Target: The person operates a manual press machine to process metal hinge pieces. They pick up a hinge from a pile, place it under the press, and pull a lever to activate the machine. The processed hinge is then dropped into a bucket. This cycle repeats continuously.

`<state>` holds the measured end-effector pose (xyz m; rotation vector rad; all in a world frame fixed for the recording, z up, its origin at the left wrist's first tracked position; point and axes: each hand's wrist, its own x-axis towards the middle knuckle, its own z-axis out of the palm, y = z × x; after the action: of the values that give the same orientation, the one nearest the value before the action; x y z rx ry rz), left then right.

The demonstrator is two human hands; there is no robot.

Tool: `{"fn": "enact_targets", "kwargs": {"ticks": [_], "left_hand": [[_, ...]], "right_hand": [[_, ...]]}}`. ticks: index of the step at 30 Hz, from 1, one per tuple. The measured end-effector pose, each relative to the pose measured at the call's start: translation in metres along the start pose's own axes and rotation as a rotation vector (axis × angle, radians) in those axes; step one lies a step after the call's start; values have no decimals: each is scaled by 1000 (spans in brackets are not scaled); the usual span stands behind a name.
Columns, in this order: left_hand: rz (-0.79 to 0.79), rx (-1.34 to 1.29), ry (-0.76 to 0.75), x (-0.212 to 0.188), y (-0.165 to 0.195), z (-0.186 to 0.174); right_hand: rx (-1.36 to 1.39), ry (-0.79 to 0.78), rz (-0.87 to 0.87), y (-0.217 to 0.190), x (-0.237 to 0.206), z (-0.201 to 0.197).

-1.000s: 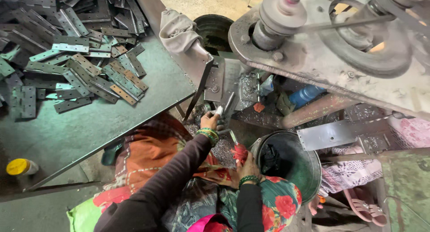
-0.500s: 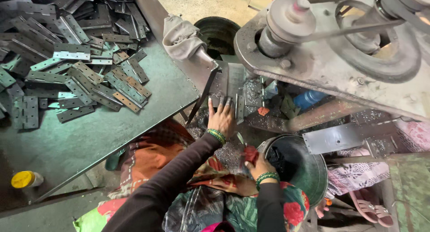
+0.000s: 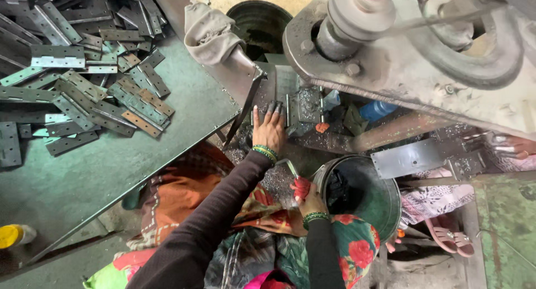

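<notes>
My left hand point(image 3: 268, 128) lies flat with fingers spread on the grimy bed of the press, its fingertips beside a small grey metal plate point(image 3: 302, 107) standing under the machine head. It holds nothing that I can see. My right hand point(image 3: 311, 203) is closed around a red-handled tool point(image 3: 300, 188) whose thin metal shaft points up and left toward my left wrist. Both wrists carry green bangles, and both sleeves are dark.
A heap of flat metal hinges point(image 3: 84, 88) lies on the green table point(image 3: 67, 183) at left. A dark metal bucket point(image 3: 385, 202) stands by my right hand. The heavy machine head point(image 3: 413, 49) overhangs the bed. A sandalled foot point(image 3: 446, 236) of another person is at right.
My left hand has moved forward and come down flat on the press bed. My right hand has stayed by the bucket with the red-handled tool.
</notes>
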<state>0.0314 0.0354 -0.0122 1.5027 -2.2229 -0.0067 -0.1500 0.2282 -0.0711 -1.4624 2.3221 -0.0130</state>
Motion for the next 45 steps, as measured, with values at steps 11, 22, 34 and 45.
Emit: {"fn": "enact_targets", "kwargs": {"ticks": [11,22,34,45], "left_hand": [[-25,-3,-189,-5,6,-8],[-30,26,-171,15,-1,13],[-26,-2,-239,23,-6,3],[-101,25,-231,54,-6,3]], "right_hand": [[-145,159,59,-17,-17,9],[-238,49,60,-13,-10,-41],[-112,27,80,-21,-10,-19],[-94,170,76,-32,-21,1]]}}
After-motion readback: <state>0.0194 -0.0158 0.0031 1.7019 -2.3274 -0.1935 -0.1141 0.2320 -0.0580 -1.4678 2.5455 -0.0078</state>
